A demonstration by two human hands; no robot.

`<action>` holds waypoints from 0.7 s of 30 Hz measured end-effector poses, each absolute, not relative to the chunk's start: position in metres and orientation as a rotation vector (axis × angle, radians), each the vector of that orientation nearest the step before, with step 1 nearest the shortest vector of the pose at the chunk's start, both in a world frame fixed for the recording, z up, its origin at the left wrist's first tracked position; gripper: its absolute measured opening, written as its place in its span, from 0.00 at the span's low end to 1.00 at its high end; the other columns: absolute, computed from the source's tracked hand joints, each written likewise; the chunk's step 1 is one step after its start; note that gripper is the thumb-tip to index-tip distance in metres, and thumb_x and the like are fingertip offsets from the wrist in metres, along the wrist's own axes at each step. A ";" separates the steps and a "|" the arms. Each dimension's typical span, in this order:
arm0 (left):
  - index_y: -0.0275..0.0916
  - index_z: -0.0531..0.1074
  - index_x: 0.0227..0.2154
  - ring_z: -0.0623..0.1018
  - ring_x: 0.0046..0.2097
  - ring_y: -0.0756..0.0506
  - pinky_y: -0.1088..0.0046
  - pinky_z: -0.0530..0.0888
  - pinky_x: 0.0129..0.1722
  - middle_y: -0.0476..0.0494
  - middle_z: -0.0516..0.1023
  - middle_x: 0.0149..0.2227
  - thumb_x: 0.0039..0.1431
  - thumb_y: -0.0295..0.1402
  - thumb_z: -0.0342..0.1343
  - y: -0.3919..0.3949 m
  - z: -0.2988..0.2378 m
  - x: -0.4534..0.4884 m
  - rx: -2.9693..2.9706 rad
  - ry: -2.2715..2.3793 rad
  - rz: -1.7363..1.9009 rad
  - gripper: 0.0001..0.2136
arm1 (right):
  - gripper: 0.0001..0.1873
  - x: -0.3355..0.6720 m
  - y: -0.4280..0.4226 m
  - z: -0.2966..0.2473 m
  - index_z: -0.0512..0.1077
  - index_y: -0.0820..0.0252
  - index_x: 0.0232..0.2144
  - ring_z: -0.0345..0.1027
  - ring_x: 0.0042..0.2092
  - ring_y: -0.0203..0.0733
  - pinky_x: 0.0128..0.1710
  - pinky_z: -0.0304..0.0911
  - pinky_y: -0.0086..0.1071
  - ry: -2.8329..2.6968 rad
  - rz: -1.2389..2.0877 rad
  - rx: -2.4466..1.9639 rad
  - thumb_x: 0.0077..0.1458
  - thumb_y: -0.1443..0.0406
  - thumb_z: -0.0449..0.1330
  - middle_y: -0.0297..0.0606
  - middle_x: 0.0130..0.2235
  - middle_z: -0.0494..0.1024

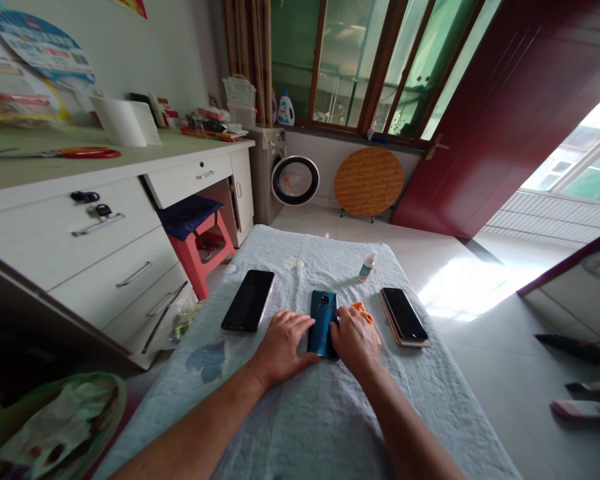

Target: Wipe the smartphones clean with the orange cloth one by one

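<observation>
A blue smartphone (323,327) lies back side up on the cloth-covered table, its camera block near the top. My left hand (285,343) holds it at the left, with the fingers on its edge and the thumb by its lower corner. At the phone's right edge, my right hand (356,340) is closed, fingertips touching the phone. An orange cloth (366,311) pokes out from under that hand; how much of it is in the grip is hidden. A small spray bottle (367,267) stands upright farther back.
To the left lies a black-screened phone (250,300); to the right, another dark phone (405,313) rests on a pinkish flat case or phone. A light blue quilted cover (330,427) spreads over the table. A pink stool (200,247) and a waste bin (117,400) flank its left side.
</observation>
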State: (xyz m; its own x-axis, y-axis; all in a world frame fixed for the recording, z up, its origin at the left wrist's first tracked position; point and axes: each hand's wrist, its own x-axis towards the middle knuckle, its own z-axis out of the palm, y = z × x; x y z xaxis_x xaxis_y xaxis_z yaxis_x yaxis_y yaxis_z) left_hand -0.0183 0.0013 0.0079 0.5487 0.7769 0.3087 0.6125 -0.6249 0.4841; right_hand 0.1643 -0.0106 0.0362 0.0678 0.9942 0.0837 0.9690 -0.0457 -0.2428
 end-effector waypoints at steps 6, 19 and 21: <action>0.39 0.69 0.51 0.70 0.52 0.36 0.52 0.58 0.58 0.38 0.74 0.52 0.50 0.57 0.57 0.000 0.010 -0.017 2.472 1.146 0.692 0.32 | 0.13 0.157 -0.013 0.033 0.69 0.60 0.42 0.67 0.40 0.43 0.38 0.55 0.32 -1.902 0.260 -2.120 0.56 0.63 0.53 0.44 0.40 0.72; 0.39 0.68 0.53 0.70 0.51 0.36 0.54 0.62 0.55 0.38 0.73 0.51 0.53 0.55 0.55 -0.002 0.010 -0.016 2.477 1.124 0.690 0.30 | 0.25 0.157 -0.003 0.010 0.66 0.64 0.48 0.69 0.36 0.42 0.35 0.63 0.31 -1.442 0.737 -1.791 0.46 0.63 0.56 0.40 0.36 0.75; 0.39 0.68 0.53 0.69 0.50 0.36 0.54 0.63 0.54 0.38 0.73 0.50 0.54 0.54 0.55 -0.002 0.012 -0.015 2.470 1.125 0.695 0.30 | 0.21 0.154 -0.004 0.007 0.68 0.63 0.45 0.69 0.34 0.41 0.33 0.63 0.31 -1.431 0.826 -1.712 0.46 0.63 0.55 0.38 0.34 0.75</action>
